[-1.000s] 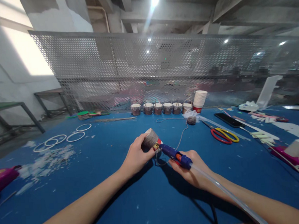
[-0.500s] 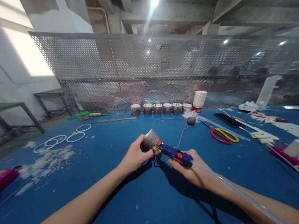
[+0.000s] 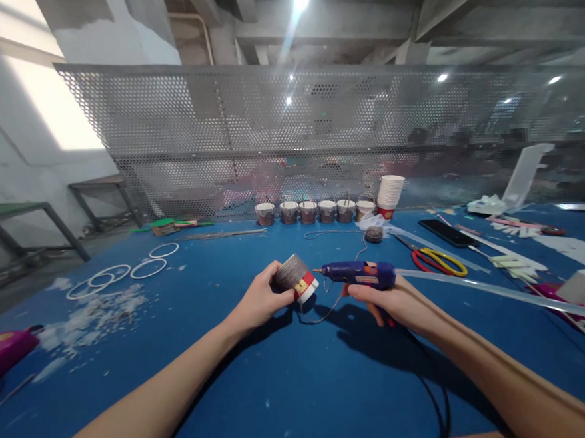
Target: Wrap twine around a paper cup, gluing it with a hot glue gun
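Note:
A paper cup (image 3: 292, 272), partly wound with grey cord, lies tilted in my left hand (image 3: 260, 296), whose fingers and thumb wrap round it. Its red, yellow and white printed end is bare of cord. In my right hand (image 3: 386, 300) is a blue hot glue gun (image 3: 359, 274), with a long clear glue stick (image 3: 472, 288) running out of its back. The gun's tip points left, a short gap from the cup. A loose strand of grey cord (image 3: 324, 318) hangs from the cup onto the table beneath.
Several cord-wrapped cups (image 3: 308, 212) line the back beside a stack of paper cups (image 3: 391, 195). A cord ball (image 3: 374, 234), scissors (image 3: 438, 262) and phone (image 3: 448, 233) lie to the right. White rings (image 3: 148, 268) and scraps lie left; a perforated metal screen (image 3: 246, 129) stands behind.
My right hand has drawn the glue gun back to the right, off the cup, and turned it nearly level. My left hand and the cup have barely moved.

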Motion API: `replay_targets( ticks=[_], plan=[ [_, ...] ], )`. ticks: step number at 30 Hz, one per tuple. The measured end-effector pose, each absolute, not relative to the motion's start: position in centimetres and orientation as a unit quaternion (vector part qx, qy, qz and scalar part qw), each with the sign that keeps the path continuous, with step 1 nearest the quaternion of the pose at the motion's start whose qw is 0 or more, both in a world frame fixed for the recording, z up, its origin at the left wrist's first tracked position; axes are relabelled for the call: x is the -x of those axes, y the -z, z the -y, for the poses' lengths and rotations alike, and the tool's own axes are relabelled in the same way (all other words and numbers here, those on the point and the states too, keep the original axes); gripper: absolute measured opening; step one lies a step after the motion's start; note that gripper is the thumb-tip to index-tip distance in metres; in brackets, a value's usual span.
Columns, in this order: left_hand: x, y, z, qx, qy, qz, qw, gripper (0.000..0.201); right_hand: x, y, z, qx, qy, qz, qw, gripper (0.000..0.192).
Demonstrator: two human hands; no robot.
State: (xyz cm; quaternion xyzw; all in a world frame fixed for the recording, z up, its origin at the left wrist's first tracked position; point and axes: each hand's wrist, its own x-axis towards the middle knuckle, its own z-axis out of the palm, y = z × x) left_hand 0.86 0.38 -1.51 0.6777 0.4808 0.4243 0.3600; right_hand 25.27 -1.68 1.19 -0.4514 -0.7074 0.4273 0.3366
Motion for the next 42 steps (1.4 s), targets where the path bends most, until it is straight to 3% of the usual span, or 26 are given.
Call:
replay_targets(
  ticks=[6, 12, 19, 42],
  plan=[
    [-1.0, 1.2, -0.1, -0.673, -0.414, -0.470, 0.393, 0.023, -24.8, -1.4, 1.7, 0.507, -0.361, 0.722, 0.303, 0.030],
    [-1.0, 1.2, -0.2, -0.671, -0.424, -0.469, 0.388, 0.023, -24.1, -1.3, 2.4, 0.475, -0.244, 0.757, 0.378, 0.032],
    [-1.2, 1.1, 0.0, -0.682, -0.416, -0.465, 0.381, 0.025, -23.7, 0.0, 2.6, 0.434, -0.099, 0.815, 0.370, 0.034],
    [-1.2, 0.9, 0.4, -0.700, -0.405, -0.475, 0.346, 0.020, -23.9, 0.0, 2.4, 0.469, -0.096, 0.797, 0.369, 0.041]
  ],
)
